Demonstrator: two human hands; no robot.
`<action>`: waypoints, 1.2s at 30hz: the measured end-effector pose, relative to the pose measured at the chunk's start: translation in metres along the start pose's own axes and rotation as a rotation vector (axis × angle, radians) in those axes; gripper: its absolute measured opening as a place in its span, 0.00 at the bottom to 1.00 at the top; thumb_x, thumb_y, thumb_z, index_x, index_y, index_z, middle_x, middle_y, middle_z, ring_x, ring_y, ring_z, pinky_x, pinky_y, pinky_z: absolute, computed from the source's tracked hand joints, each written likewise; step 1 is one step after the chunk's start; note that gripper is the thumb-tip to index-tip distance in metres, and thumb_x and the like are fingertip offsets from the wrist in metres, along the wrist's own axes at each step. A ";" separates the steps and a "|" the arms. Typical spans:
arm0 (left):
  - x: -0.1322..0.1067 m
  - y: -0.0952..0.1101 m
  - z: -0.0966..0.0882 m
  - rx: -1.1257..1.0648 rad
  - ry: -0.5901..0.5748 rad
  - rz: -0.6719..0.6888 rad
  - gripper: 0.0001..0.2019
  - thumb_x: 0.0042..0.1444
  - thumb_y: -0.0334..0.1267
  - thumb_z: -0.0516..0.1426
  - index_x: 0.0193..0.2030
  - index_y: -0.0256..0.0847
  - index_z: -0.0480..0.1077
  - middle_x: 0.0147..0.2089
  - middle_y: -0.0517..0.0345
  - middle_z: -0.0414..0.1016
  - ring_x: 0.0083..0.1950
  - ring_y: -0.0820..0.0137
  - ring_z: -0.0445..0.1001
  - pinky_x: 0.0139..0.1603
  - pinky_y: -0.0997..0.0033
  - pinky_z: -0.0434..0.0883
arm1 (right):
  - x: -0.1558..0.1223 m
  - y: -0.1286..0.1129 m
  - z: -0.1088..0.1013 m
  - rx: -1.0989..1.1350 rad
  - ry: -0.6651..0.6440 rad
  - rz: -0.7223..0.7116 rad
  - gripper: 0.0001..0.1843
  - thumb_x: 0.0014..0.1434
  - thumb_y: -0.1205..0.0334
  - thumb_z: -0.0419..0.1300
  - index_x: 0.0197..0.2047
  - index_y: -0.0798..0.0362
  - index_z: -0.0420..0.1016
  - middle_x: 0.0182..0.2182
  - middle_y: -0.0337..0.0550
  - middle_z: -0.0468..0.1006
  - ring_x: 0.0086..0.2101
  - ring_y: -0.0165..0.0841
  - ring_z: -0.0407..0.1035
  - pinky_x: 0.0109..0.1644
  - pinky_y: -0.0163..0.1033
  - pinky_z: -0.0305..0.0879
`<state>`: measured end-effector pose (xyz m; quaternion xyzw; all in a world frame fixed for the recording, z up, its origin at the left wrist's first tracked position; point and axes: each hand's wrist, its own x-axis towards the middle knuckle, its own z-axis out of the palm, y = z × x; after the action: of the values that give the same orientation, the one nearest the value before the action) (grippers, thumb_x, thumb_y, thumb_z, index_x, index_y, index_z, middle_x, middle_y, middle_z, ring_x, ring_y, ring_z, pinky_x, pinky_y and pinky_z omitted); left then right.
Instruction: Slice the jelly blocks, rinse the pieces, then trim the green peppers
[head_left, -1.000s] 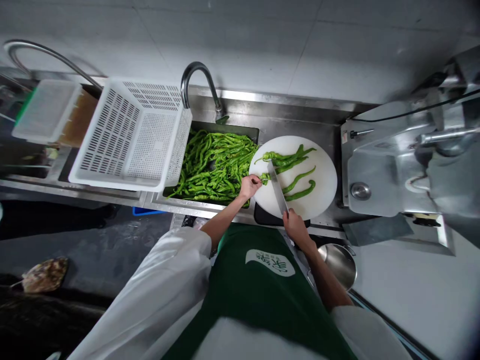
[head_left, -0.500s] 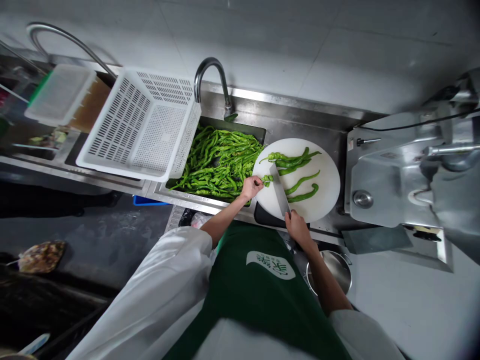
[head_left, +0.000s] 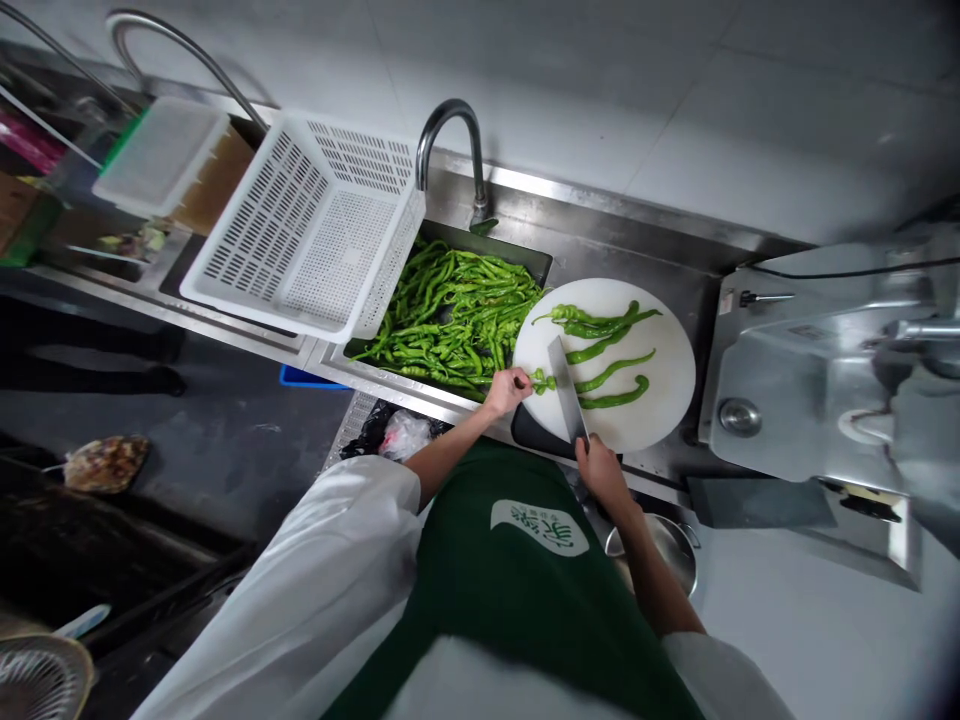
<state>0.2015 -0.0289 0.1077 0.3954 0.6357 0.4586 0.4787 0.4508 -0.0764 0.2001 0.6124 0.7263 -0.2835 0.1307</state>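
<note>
A round white cutting board (head_left: 660,410) lies on the steel counter with several long green peppers (head_left: 600,322) across it. My right hand (head_left: 598,468) grips the handle of a cleaver (head_left: 564,390), whose blade rests on the board's left part. My left hand (head_left: 506,389) is closed on the cut pepper tops (head_left: 541,381) at the board's left edge, just left of the blade. A sink (head_left: 525,250) left of the board is heaped with green peppers (head_left: 450,315).
A white slotted basket (head_left: 315,225) leans over the sink's left side under the tap (head_left: 450,130). A steel machine (head_left: 825,370) stands right of the board. A steel bowl (head_left: 664,555) sits low by my right arm. A white lidded tub (head_left: 161,155) is far left.
The view has swung left and down a little. My left hand has drawn the pepper tops toward the board's near left edge; the cleaver stays on the board.
</note>
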 end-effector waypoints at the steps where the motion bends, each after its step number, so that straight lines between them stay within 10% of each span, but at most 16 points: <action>1: -0.009 0.000 -0.007 -0.022 0.010 -0.010 0.04 0.42 0.34 0.64 0.25 0.38 0.74 0.26 0.59 0.77 0.27 0.73 0.72 0.33 0.72 0.69 | 0.003 0.000 -0.001 0.020 -0.001 -0.004 0.14 0.76 0.59 0.47 0.42 0.54 0.70 0.34 0.49 0.78 0.36 0.38 0.74 0.39 0.38 0.55; 12: -0.211 -0.077 -0.181 -0.071 0.791 -0.458 0.13 0.39 0.45 0.66 0.27 0.40 0.71 0.24 0.58 0.75 0.26 0.68 0.74 0.35 0.65 0.77 | 0.011 0.049 -0.015 0.527 0.144 0.025 0.27 0.65 0.33 0.54 0.29 0.47 0.64 0.18 0.39 0.70 0.23 0.36 0.67 0.32 0.40 0.64; 19: -0.206 -0.093 -0.200 0.104 0.866 -0.557 0.13 0.36 0.38 0.67 0.28 0.42 0.69 0.30 0.56 0.75 0.46 0.52 0.79 0.50 0.51 0.78 | 0.000 0.030 -0.033 1.031 0.032 0.084 0.31 0.56 0.30 0.67 0.30 0.49 0.64 0.16 0.29 0.64 0.14 0.27 0.58 0.17 0.35 0.59; 23: -0.152 -0.031 -0.180 0.283 0.804 -0.243 0.19 0.49 0.44 0.68 0.47 0.42 0.76 0.56 0.44 0.76 0.67 0.49 0.69 0.69 0.49 0.67 | -0.009 0.012 -0.042 1.171 -0.006 0.018 0.30 0.56 0.33 0.69 0.29 0.49 0.64 0.16 0.29 0.64 0.13 0.25 0.56 0.15 0.34 0.57; 26: -0.106 0.048 -0.126 0.192 0.626 0.054 0.31 0.61 0.53 0.64 0.68 0.48 0.65 0.70 0.45 0.65 0.69 0.53 0.67 0.66 0.52 0.69 | -0.017 -0.003 -0.047 1.231 -0.009 -0.070 0.29 0.59 0.36 0.68 0.27 0.49 0.63 0.16 0.30 0.64 0.13 0.25 0.56 0.16 0.34 0.59; 30: -0.069 0.136 -0.043 0.120 0.278 0.364 0.52 0.53 0.62 0.69 0.79 0.57 0.48 0.78 0.47 0.52 0.77 0.49 0.54 0.76 0.44 0.56 | -0.028 -0.021 -0.054 1.243 -0.009 -0.160 0.28 0.64 0.39 0.66 0.26 0.50 0.62 0.17 0.31 0.65 0.14 0.25 0.58 0.17 0.34 0.60; 36: -0.058 0.167 -0.018 0.113 0.107 0.446 0.56 0.50 0.64 0.70 0.79 0.61 0.46 0.78 0.48 0.51 0.77 0.46 0.52 0.78 0.39 0.51 | -0.036 -0.036 -0.059 1.222 -0.005 -0.222 0.29 0.63 0.36 0.65 0.25 0.49 0.62 0.16 0.31 0.64 0.14 0.24 0.58 0.17 0.33 0.60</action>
<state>0.2083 -0.0428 0.2849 0.5272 0.5819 0.5370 0.3083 0.4329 -0.0754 0.2763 0.4967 0.4916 -0.6614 -0.2722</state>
